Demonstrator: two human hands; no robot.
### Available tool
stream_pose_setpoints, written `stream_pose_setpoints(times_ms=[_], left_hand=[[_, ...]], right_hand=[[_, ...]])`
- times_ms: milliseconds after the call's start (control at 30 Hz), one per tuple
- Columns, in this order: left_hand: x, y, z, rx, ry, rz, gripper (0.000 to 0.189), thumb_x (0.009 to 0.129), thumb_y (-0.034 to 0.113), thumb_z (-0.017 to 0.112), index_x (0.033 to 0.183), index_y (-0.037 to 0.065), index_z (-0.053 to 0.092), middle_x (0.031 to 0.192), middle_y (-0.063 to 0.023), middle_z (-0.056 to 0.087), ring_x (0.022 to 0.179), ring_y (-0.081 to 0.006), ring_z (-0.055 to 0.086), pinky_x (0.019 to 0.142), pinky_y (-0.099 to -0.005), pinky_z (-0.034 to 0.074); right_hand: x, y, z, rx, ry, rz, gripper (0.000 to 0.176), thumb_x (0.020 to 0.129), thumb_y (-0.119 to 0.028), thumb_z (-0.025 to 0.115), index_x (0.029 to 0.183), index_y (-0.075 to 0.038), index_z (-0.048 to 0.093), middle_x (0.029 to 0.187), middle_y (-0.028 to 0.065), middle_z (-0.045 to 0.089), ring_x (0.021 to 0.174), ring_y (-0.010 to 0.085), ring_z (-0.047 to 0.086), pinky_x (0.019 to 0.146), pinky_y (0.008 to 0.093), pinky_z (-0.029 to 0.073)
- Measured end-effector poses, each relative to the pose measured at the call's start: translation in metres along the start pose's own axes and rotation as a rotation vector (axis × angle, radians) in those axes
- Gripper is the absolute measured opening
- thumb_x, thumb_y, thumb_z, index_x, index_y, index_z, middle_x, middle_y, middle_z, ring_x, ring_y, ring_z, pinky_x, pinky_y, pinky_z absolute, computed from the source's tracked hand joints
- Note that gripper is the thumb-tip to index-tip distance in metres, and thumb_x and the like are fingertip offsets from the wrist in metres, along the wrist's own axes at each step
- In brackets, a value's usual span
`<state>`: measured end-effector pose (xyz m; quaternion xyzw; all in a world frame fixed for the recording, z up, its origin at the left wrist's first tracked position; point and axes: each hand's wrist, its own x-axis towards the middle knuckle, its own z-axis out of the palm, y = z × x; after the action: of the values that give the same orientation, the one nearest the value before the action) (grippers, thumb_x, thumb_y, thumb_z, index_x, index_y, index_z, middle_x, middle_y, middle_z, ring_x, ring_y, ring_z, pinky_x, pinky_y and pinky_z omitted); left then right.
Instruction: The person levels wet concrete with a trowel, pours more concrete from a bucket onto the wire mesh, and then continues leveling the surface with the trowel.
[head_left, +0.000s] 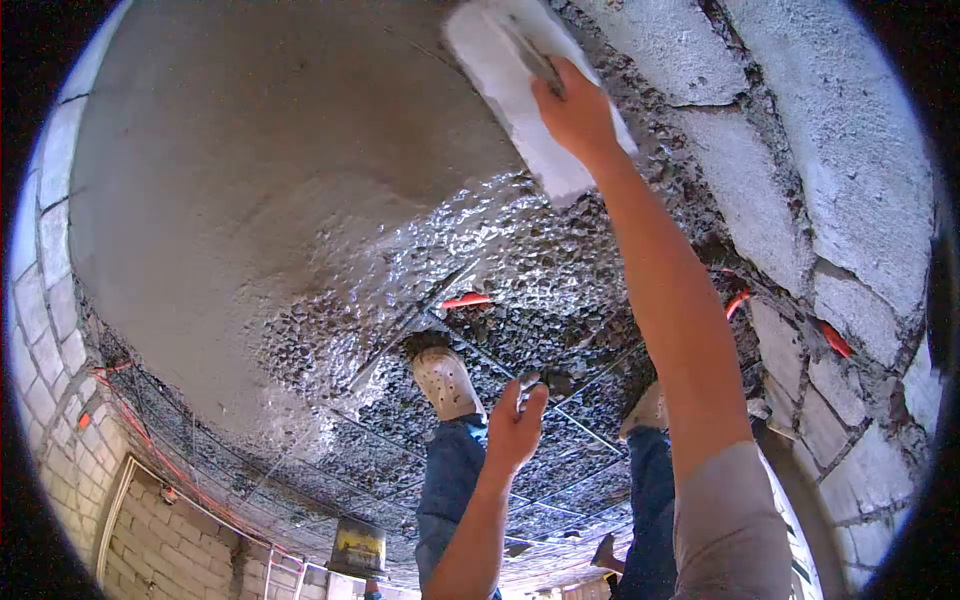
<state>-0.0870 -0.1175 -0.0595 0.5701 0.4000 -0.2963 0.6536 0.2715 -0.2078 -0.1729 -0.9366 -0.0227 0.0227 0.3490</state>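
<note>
My right hand [580, 115] reaches far forward, its fingers wrapped round the handle of a long rectangular finishing trowel [555, 165]. The pale blade lies on the floor beside the block wall, at the edge of the smooth wet concrete [260, 130]. Nearer to me, my left hand [515, 430] is closed in front of my shins, above the coarse gravelly surface [560, 330]. Something small and greyish shows at its fingertips, with a dark lump just beyond it. What the left hand holds, I cannot make out.
Steel mesh [590, 430] crosses the rough floor under my clogs [445, 380]. Orange conduit pieces [466, 300] stick up there and by the right block wall [840, 200]. A yellow-and-black bucket [358, 548] stands behind. Another block wall [45, 300] runs along the left.
</note>
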Motion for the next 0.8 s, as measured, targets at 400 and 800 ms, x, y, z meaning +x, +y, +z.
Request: stream_pose_setpoints(times_ms=[400, 800], left_hand=[[0.001, 0.019, -0.007, -0.011, 0.022, -0.031, 0.026, 0.092, 0.020, 0.057, 0.110, 0.002, 0.056, 0.086, 0.0002, 0.057, 0.076, -0.0056, 0.047, 0.066, -0.0208, 0.039], [0.001, 0.002, 0.003, 0.001, -0.032, -0.012, 0.028, 0.092, 0.020, 0.056, 0.111, -0.001, 0.054, 0.096, -0.0043, 0.058, 0.086, -0.0095, 0.051, 0.076, -0.0233, 0.041]], right_hand=[[0.034, -0.017, 0.038, -0.086, -0.031, 0.140, 0.045, 0.084, -0.036, 0.053, 0.118, -0.007, 0.053, 0.093, 0.0215, 0.065, 0.087, 0.0405, 0.061, 0.078, 0.0466, 0.048], [-0.050, 0.054, -0.036, -0.111, -0.044, 0.168, 0.044, 0.084, -0.035, 0.058, 0.121, -0.013, 0.052, 0.083, 0.0206, 0.065, 0.078, 0.0373, 0.064, 0.070, 0.0435, 0.050]])
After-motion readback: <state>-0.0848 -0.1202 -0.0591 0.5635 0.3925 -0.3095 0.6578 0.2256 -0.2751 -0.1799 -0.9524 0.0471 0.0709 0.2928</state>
